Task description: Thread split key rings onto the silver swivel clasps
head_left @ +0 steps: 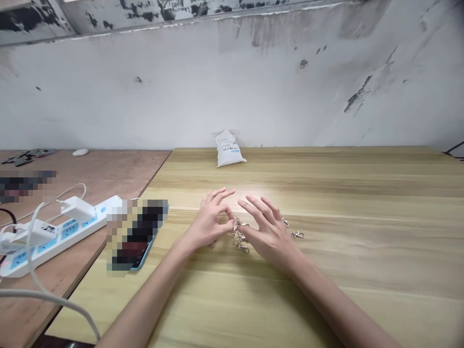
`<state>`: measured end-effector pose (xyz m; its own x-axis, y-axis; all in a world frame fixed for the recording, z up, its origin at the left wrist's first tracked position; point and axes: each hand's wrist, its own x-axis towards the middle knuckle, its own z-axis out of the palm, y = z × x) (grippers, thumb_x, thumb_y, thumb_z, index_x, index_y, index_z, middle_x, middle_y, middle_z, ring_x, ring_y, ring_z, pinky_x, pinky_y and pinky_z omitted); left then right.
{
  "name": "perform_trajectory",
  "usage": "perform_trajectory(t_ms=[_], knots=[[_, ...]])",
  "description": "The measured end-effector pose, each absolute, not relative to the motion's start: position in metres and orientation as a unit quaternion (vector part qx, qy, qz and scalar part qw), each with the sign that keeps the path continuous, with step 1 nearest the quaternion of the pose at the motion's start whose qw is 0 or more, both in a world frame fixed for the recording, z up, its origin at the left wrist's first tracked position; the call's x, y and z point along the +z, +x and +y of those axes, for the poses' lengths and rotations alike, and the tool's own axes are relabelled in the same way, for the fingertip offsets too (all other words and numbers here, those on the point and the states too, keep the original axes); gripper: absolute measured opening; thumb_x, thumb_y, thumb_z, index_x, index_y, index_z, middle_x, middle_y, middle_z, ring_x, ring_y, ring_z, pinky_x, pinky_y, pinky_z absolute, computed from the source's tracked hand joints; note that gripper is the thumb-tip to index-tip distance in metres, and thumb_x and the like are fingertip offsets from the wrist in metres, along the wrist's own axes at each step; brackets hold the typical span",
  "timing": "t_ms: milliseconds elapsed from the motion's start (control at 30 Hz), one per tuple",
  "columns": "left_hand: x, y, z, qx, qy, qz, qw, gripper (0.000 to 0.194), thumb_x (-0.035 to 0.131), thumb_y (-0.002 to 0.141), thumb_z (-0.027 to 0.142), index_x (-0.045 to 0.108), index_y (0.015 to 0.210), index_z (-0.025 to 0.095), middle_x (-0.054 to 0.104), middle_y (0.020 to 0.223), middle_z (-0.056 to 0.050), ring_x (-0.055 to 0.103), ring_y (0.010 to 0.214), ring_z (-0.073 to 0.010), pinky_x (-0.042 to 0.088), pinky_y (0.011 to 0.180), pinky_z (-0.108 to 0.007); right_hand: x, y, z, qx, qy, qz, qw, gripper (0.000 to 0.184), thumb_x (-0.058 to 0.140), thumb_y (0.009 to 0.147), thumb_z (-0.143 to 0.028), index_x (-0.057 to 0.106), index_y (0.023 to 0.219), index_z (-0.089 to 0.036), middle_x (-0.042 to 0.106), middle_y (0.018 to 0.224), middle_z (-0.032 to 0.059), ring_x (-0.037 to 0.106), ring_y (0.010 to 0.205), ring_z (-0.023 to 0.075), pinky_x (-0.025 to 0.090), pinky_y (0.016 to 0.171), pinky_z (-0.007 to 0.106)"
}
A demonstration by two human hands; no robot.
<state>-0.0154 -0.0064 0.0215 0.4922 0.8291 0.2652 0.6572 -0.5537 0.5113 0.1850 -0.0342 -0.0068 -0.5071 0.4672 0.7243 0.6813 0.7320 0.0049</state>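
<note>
We see metal clasps [242, 248] nearer us than the white packet [229, 149], likely set loose for easy reach; left hand [210, 220] pinches one; right hand [270, 232], fingers spread: grip, we cannot tell.

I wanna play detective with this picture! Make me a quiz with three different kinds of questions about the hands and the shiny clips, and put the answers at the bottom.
1. True or false: the white packet sits farther back on the wooden table than the left hand and the right hand.

2. Where is the rightmost metal clasp?
A) under the left hand
B) to the right of the right hand
C) on top of the white packet

3. Fill in the blank: the left hand's thumb and ____ finger form a pinch.

Key: 1. True. 2. B. 3. Index.
</note>
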Motion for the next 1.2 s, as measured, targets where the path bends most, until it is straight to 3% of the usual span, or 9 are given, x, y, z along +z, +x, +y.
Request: perform_trajectory(t_ms=[167,433,600,800,1067,1200], knots=[[0.023,-0.019,-0.007,0.240,0.841,0.438,0.206,0.007,0.059,0.086,0.022,0.066,0.087,0.024,0.045,0.149,-0.001,0.028,0.144,-0.0262,0.031,0.115,-0.054,-0.005,0.186,-0.033,-0.156,-0.345,-0.844,0.380,0.011,0.063,0.088,-0.014,0.066,0.086,-0.025,0.059,0.133,0.0100,0.044,0.135,0.0250,0.035,0.110,0.051],[0.019,-0.015,-0.008,0.247,0.853,0.415,0.196,0.017,0.065,0.087,0.033,0.070,0.103,0.029,0.049,0.145,-0.002,0.034,0.141,-0.0269,0.031,0.115,-0.055,0.002,0.187,-0.033,-0.096,-0.390,-0.802,0.442,0.008,0.062,0.090,-0.019,0.067,0.086,-0.025,0.063,0.124,0.0081,0.050,0.128,0.0264,0.039,0.106,0.049],[0.015,-0.005,-0.010,0.298,0.843,0.422,0.151,0.013,0.060,0.092,0.031,0.073,0.095,0.029,0.059,0.135,0.000,0.040,0.135,-0.0249,0.029,0.115,-0.052,0.001,0.188,-0.032,-0.042,-0.408,-0.784,0.466,0.009,0.060,0.092,-0.021,0.068,0.092,-0.026,0.064,0.124,0.0078,0.051,0.127,0.0281,0.042,0.101,0.048],[0.018,-0.006,-0.011,0.305,0.845,0.422,0.124,0.013,0.060,0.092,0.031,0.072,0.095,0.030,0.059,0.135,0.000,0.041,0.134,-0.0242,0.030,0.113,-0.050,0.000,0.189,-0.031,-0.032,-0.413,-0.778,0.472,0.010,0.059,0.092,-0.020,0.068,0.092,-0.025,0.063,0.126,0.0086,0.051,0.126,0.0284,0.043,0.097,0.047],[0.023,-0.010,-0.009,0.250,0.877,0.401,0.081,0.011,0.059,0.090,0.027,0.069,0.086,0.027,0.052,0.142,0.001,0.032,0.142,-0.0256,0.014,0.119,-0.056,0.001,0.200,-0.023,-0.051,-0.372,-0.836,0.401,0.013,0.055,0.094,-0.017,0.066,0.089,-0.022,0.057,0.133,0.0118,0.044,0.133,0.0285,0.041,0.101,0.046],[0.026,-0.011,-0.008,0.250,0.869,0.418,0.089,0.013,0.058,0.090,0.027,0.068,0.083,0.025,0.051,0.144,0.000,0.030,0.143,-0.0271,0.015,0.118,-0.059,0.004,0.207,-0.020,-0.068,-0.366,-0.845,0.383,0.014,0.054,0.095,-0.017,0.066,0.090,-0.021,0.055,0.134,0.0132,0.041,0.135,0.0290,0.042,0.100,0.045]])
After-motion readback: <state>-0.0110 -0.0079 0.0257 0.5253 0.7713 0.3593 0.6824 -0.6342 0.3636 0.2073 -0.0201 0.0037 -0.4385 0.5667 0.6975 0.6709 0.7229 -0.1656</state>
